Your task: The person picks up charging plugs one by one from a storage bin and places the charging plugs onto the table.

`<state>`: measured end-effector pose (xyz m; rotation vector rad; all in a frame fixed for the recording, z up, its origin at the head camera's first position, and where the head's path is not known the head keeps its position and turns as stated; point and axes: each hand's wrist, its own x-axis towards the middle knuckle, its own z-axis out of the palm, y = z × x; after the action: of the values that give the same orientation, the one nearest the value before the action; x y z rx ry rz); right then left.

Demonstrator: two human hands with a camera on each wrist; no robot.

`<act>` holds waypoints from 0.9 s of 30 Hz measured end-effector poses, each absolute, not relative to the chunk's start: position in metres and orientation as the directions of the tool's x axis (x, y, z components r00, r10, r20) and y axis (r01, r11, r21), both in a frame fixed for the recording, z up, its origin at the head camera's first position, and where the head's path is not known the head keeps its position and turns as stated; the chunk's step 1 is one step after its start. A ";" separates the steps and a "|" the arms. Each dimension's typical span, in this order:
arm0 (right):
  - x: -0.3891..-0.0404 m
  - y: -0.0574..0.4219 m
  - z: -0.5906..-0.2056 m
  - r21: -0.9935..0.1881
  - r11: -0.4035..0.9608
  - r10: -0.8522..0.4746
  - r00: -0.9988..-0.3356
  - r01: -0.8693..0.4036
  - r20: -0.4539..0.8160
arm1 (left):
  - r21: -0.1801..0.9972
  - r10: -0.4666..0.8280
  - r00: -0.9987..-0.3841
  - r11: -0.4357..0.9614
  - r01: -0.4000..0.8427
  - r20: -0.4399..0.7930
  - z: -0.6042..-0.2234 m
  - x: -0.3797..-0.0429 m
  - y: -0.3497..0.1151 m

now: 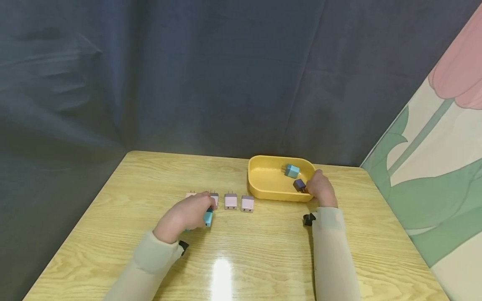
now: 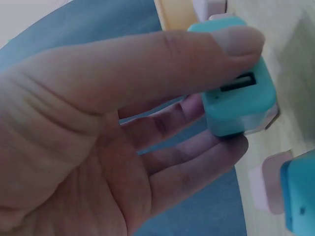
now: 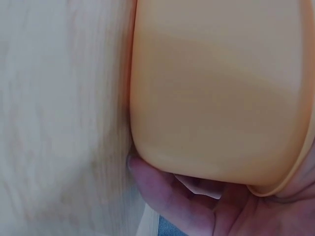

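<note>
My left hand (image 1: 190,212) pinches a teal USB wall charger (image 2: 241,110) between thumb and fingers, its port facing the left wrist camera. Another teal charger (image 2: 301,196) is beside it, largely covered by the hand in the head view. Just beyond, pale pink-white chargers stand in a row, among them one in the middle (image 1: 231,201) and one at the right end (image 1: 247,203). My right hand (image 1: 321,189) grips the right end of a yellow plastic bin (image 1: 271,195), fingers curled against its outer wall. Inside lie a blue charger (image 1: 292,170) and a dark navy charger (image 1: 299,185).
The wooden table (image 1: 256,251) carries everything. A dark curtain (image 1: 226,75) hangs behind its far edge, close to the bin. On the right is a wall hanging with a flower print (image 1: 444,167).
</note>
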<state>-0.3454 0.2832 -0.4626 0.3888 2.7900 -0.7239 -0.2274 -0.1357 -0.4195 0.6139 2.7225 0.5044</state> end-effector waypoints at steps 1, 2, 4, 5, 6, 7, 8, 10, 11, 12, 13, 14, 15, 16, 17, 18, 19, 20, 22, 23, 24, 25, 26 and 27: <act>-0.346 0.283 -0.462 -0.443 0.839 0.197 -0.936 0.315 -0.291 | 0.394 0.461 -0.858 0.849 0.352 -0.226 -0.421 -0.227 -0.135; -0.346 0.283 -0.462 -0.445 0.838 0.198 -0.936 0.316 -0.292 | 0.394 0.458 -0.856 0.852 0.346 -0.240 -0.422 -0.227 -0.134; -0.346 0.283 -0.463 -0.454 0.833 0.195 -0.935 0.317 -0.297 | 0.393 0.446 -0.855 0.859 0.327 -0.264 -0.425 -0.227 -0.133; -0.346 0.283 -0.464 -0.455 0.832 0.194 -0.935 0.317 -0.297 | 0.394 0.438 -0.856 0.863 0.315 -0.274 -0.426 -0.227 -0.133; -0.346 0.282 -0.464 -0.455 0.831 0.196 -0.934 0.319 -0.298 | 0.397 0.427 -0.858 0.867 0.301 -0.284 -0.428 -0.227 -0.133; -0.347 0.282 -0.464 -0.455 0.830 0.199 -0.933 0.323 -0.299 | 0.400 0.420 -0.860 0.869 0.290 -0.290 -0.429 -0.227 -0.132; -0.347 0.282 -0.465 -0.457 0.828 0.200 -0.933 0.325 -0.301 | 0.404 0.415 -0.861 0.871 0.281 -0.295 -0.430 -0.227 -0.132; -0.347 0.283 -0.465 -0.459 0.826 0.201 -0.931 0.329 -0.305 | 0.404 0.414 -0.861 0.871 0.280 -0.296 -0.432 -0.228 -0.131; -0.347 0.283 -0.464 -0.458 0.825 0.204 -0.930 0.332 -0.307 | 0.404 0.415 -0.861 0.871 0.281 -0.294 -0.433 -0.228 -0.130; -0.347 0.283 -0.464 -0.459 0.824 0.204 -0.929 0.333 -0.308 | 0.400 0.416 -0.861 0.871 0.285 -0.293 -0.433 -0.229 -0.130; -0.348 0.283 -0.464 -0.460 0.823 0.204 -0.929 0.334 -0.310 | 0.398 0.419 -0.860 0.871 0.289 -0.291 -0.434 -0.229 -0.129; -0.348 0.283 -0.463 -0.461 0.822 0.204 -0.928 0.335 -0.312 | 0.396 0.421 -0.860 0.870 0.292 -0.290 -0.434 -0.230 -0.129; -0.347 0.283 -0.463 -0.462 0.821 0.204 -0.928 0.336 -0.313 | 0.392 0.423 -0.859 0.870 0.297 -0.289 -0.435 -0.230 -0.128; -0.347 0.283 -0.463 -0.463 0.820 0.204 -0.928 0.336 -0.313 | 0.388 0.426 -0.857 0.871 0.301 -0.291 -0.436 -0.231 -0.128; -0.347 0.283 -0.463 -0.463 0.820 0.204 -0.928 0.337 -0.313 | 0.383 0.427 -0.856 0.872 0.304 -0.292 -0.437 -0.231 -0.128; -0.347 0.283 -0.463 -0.464 0.819 0.204 -0.927 0.337 -0.314 | 0.379 0.428 -0.854 0.873 0.306 -0.296 -0.438 -0.231 -0.128; -0.347 0.283 -0.463 -0.464 0.819 0.204 -0.927 0.337 -0.313 | 0.376 0.427 -0.853 0.875 0.306 -0.299 -0.439 -0.231 -0.127; -0.346 0.283 -0.463 -0.465 0.819 0.204 -0.927 0.337 -0.314 | 0.372 0.428 -0.852 0.876 0.308 -0.301 -0.440 -0.231 -0.127; -0.346 0.282 -0.463 -0.468 0.816 0.203 -0.927 0.338 -0.316 | 0.365 0.425 -0.853 0.879 0.307 -0.304 -0.442 -0.232 -0.127; -0.346 0.282 -0.463 -0.470 0.815 0.203 -0.927 0.339 -0.317 | 0.362 0.422 -0.854 0.881 0.306 -0.304 -0.442 -0.232 -0.127; -0.346 0.282 -0.463 -0.471 0.815 0.203 -0.926 0.339 -0.317 | 0.359 0.419 -0.856 0.882 0.305 -0.303 -0.443 -0.232 -0.127; -0.346 0.282 -0.463 -0.471 0.815 0.202 -0.927 0.338 -0.316 | 0.355 0.415 -0.859 0.884 0.304 -0.300 -0.444 -0.232 -0.127; -0.346 0.282 -0.463 -0.472 0.814 0.201 -0.927 0.339 -0.317 | 0.353 0.413 -0.860 0.885 0.303 -0.298 -0.444 -0.232 -0.127; -0.345 0.281 -0.463 -0.474 0.813 0.201 -0.926 0.339 -0.319 | 0.349 0.410 -0.862 0.887 0.302 -0.297 -0.444 -0.231 -0.126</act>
<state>-0.3455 0.2814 -0.4629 0.4168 2.7444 -0.7868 -0.2315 -0.1262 -0.4440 0.5263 2.6890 0.4139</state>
